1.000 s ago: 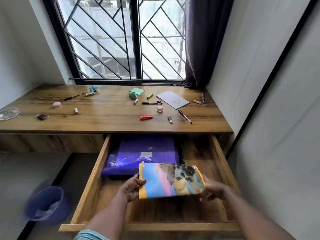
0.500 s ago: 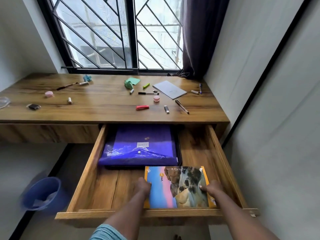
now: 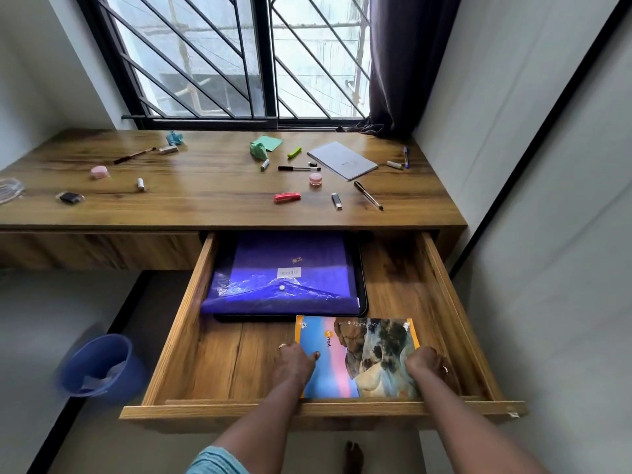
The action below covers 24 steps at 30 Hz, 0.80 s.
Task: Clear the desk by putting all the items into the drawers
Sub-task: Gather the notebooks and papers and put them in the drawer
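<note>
The wide wooden drawer (image 3: 219, 364) under the desk is pulled open. A colourful notebook (image 3: 359, 350) lies flat on its floor at the front right. My left hand (image 3: 294, 362) grips the notebook's left edge and my right hand (image 3: 427, 366) its right edge. Behind it lies a purple plastic folder (image 3: 284, 275) on a dark tablet (image 3: 361, 285). Small items are scattered on the desk (image 3: 205, 206): a grey notebook (image 3: 342, 160), black pen (image 3: 367, 195), red stapler (image 3: 287, 197), USB stick (image 3: 336, 201), pink jar (image 3: 315, 178), marker (image 3: 298, 168).
Further left on the desk lie a second pink jar (image 3: 99, 172), a brush (image 3: 134, 155), a small tube (image 3: 140, 184) and a black clip (image 3: 70, 197). Green paper (image 3: 265, 147) sits near the window. A blue bin (image 3: 99, 366) stands on the floor at left.
The notebook has come down from a tilted hold above the drawer to lie flat on the drawer floor at the front right, with both hands still on its edges.
</note>
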{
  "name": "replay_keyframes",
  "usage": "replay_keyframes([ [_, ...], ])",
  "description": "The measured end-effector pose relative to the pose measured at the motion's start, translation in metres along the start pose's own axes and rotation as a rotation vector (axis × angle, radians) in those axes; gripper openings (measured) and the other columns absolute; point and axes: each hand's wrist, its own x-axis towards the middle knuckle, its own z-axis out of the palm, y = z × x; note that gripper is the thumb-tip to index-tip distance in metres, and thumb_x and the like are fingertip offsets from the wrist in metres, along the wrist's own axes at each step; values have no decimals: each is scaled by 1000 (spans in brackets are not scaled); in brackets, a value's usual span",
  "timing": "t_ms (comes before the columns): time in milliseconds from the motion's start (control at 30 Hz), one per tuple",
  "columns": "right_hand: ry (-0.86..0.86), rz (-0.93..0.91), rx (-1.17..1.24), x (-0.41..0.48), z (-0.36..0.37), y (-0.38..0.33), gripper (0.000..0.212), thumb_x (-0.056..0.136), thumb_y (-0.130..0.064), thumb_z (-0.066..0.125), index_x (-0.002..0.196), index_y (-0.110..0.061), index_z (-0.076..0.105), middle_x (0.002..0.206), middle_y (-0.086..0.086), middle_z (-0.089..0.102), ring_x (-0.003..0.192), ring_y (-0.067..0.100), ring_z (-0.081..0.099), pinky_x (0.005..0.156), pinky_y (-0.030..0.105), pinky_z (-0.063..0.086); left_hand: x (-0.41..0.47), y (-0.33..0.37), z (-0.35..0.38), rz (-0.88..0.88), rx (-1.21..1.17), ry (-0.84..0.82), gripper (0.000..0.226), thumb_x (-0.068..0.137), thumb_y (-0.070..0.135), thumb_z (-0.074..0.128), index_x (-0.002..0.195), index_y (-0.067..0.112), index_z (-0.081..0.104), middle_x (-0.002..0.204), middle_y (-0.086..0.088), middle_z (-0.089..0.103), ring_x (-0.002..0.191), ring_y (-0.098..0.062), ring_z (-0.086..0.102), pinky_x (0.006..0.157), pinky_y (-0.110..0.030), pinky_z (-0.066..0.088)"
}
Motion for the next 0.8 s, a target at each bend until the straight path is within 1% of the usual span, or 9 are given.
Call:
replay_keyframes([
  [133, 32, 36, 73, -12, -6, -6, 31, 92, -6, 48, 119, 5, 58, 124, 23, 57, 114, 38, 54, 94, 41, 45, 0, -3, 0, 39, -27, 6, 40, 94, 35, 54, 123, 9, 55, 123, -10, 51, 104, -20, 58, 83, -28, 47],
  [300, 48, -17, 41, -20, -14, -11, 32, 90, -4, 51, 121, 4, 55, 126, 22, 56, 117, 37, 53, 94, 40, 44, 4, -4, 2, 49, -19, -24, 52, 83, 38, 68, 123, 8, 55, 124, -9, 50, 107, -21, 57, 81, -28, 48],
  [367, 39, -41, 36, -22, -16, -10, 33, 90, -4, 53, 121, 3, 55, 126, 21, 56, 117, 36, 53, 94, 39, 44, 5, -5, 1, 55, 1, -36, 67, 76, 44, 74, 126, 7, 52, 127, -10, 49, 110, -22, 55, 85, -30, 49],
  [433, 10, -66, 30, -22, -19, -9, 33, 88, -7, 56, 120, 2, 56, 124, 21, 58, 115, 36, 54, 94, 40, 46, 7, -7, 3, 88, 86, -61, 97, 66, 55, 77, 138, 4, 37, 139, -14, 43, 124, -27, 48, 98, -34, 46],
  [500, -40, -88, -6, -21, -22, -6, 38, 88, -13, 61, 123, 1, 53, 127, 20, 56, 117, 36, 53, 96, 40, 45, 6, -7, 7, 136, 218, -125, 126, 61, 62, 76, 150, 2, 10, 155, -15, 21, 141, -32, 28, 111, -38, 34],
  [533, -66, -97, -38, -20, -24, -5, 42, 88, -16, 62, 126, 0, 50, 129, 19, 54, 120, 35, 51, 97, 40, 43, 5, -7, 9, 159, 261, -158, 133, 60, 64, 75, 151, 3, -1, 159, -13, 9, 145, -33, 18, 114, -40, 27],
  [600, -98, -125, -85, -18, -26, -4, 45, 89, -17, 62, 129, 0, 46, 132, 18, 51, 123, 34, 48, 99, 39, 41, 5, -7, 11, 181, 291, -198, 137, 60, 66, 74, 150, 5, -10, 160, -10, 0, 147, -34, 8, 116, -42, 22],
  [700, -88, -123, -97, -17, -25, -6, 41, 89, -14, 61, 126, 0, 50, 130, 19, 53, 120, 35, 51, 99, 40, 43, 5, -7, 10, 171, 286, -165, 133, 62, 68, 71, 150, 0, -2, 159, -14, 11, 145, -32, 18, 114, -39, 27],
  [800, -20, -53, -64, -19, -23, -9, 32, 96, -8, 43, 124, 3, 52, 128, 22, 53, 118, 36, 51, 101, 42, 42, 10, -9, 9, 151, 193, -114, 115, 67, 70, 65, 148, 2, 19, 151, -16, 29, 138, -29, 34, 109, -36, 36],
])
